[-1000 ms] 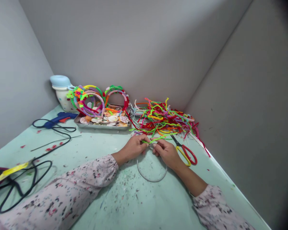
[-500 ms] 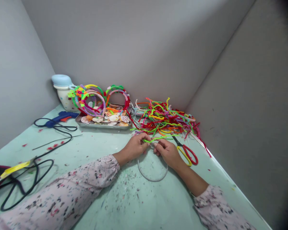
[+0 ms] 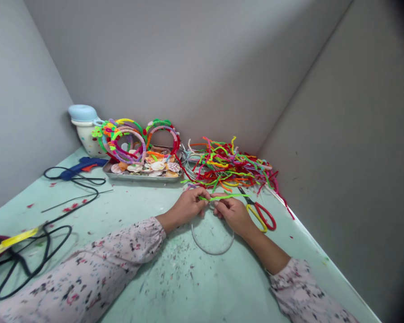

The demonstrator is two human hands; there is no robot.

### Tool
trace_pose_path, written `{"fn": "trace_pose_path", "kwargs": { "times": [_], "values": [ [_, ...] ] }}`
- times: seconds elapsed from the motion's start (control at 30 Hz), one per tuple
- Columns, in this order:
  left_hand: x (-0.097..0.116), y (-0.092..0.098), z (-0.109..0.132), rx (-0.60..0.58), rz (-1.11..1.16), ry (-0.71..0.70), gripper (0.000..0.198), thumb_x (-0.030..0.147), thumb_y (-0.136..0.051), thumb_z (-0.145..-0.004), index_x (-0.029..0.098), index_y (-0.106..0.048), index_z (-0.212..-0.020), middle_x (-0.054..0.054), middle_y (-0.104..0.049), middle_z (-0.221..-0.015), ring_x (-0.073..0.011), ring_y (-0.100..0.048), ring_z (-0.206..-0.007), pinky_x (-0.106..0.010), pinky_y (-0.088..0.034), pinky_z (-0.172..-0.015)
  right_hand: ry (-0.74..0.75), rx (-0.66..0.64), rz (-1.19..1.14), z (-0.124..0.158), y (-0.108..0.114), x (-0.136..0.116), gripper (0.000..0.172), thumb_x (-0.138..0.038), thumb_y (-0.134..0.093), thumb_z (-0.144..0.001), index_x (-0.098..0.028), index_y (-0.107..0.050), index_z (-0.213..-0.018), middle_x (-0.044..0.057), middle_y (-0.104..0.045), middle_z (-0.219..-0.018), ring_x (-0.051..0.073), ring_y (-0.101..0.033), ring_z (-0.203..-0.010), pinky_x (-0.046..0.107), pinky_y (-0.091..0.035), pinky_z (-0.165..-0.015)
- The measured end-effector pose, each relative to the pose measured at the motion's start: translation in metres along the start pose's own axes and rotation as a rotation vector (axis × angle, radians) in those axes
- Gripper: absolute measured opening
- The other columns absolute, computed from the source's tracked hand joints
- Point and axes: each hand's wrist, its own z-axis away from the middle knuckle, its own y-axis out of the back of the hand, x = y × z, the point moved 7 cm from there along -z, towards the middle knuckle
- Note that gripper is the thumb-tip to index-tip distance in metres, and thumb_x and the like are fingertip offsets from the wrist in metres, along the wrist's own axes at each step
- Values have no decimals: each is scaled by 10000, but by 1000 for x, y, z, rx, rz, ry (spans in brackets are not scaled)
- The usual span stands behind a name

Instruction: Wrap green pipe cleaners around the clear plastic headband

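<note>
My left hand (image 3: 190, 207) and my right hand (image 3: 233, 213) meet at the middle of the table, pinching a lime-green pipe cleaner (image 3: 224, 196) between them. A thin, bare, pale plastic headband (image 3: 212, 246) hangs below my fingers, resting its curve on the table. Its top is hidden by my fingertips, right against the pipe cleaner. Red-and-yellow-handled scissors (image 3: 261, 216) lie just right of my right hand, with a heap of multicoloured pipe cleaners (image 3: 229, 167) beyond them.
A metal tray of seashells (image 3: 142, 176) stands at the back, with finished pipe-cleaner headbands (image 3: 134, 140) propped behind it. To the left lie a blue glue gun (image 3: 84, 165) with a black cord (image 3: 74, 197) and a blue-lidded jar (image 3: 84, 132). Grey walls enclose the speckled green table (image 3: 188, 287).
The green pipe cleaner now lies straighter between my hands, with its end reaching further right over my right hand. My hands stay in nearly the same place.
</note>
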Motion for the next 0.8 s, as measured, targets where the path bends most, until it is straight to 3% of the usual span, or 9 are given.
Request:
{"fn": "trace_pose_path", "kwargs": {
  "times": [0.23,0.43,0.6,0.8],
  "values": [
    [4,1,1,-2,-13,-22,108,185,-509,-773,155,-568,-859,44,-530,-578,-74,-543,-493,-175,-382,-509,-15,-16,-17,0,-1,0,277,-338,-526,-834,-166,-664,-1002,0,-624,-633,129,-539,-542,234,-435,-540],
    [-1,0,-1,17,18,-2,116,227,-526,-781,164,-544,-875,45,-529,-600,-72,-526,-468,-170,-367,-464,9,8,30,0,1,-1,248,-351,-516,-846,-156,-652,-779,12,-627,-626,123,-545,-544,235,-440,-550],
    [-4,-2,-2,20,37,-11,140,266,-543,-786,170,-521,-886,43,-535,-621,-71,-516,-462,-173,-372,-457,39,18,8,0,1,0,230,-347,-517,-851,-168,-636,-933,-6,-614,-623,124,-535,-540,239,-441,-547],
    [-5,-2,-2,16,4,-20,126,264,-516,-804,176,-535,-893,40,-536,-611,-80,-512,-464,-180,-367,-455,26,18,-8,-1,1,3,218,-366,-517,-856,-178,-617,-901,-2,-614,-637,131,-544,-552,249,-447,-552]
  ]
}}
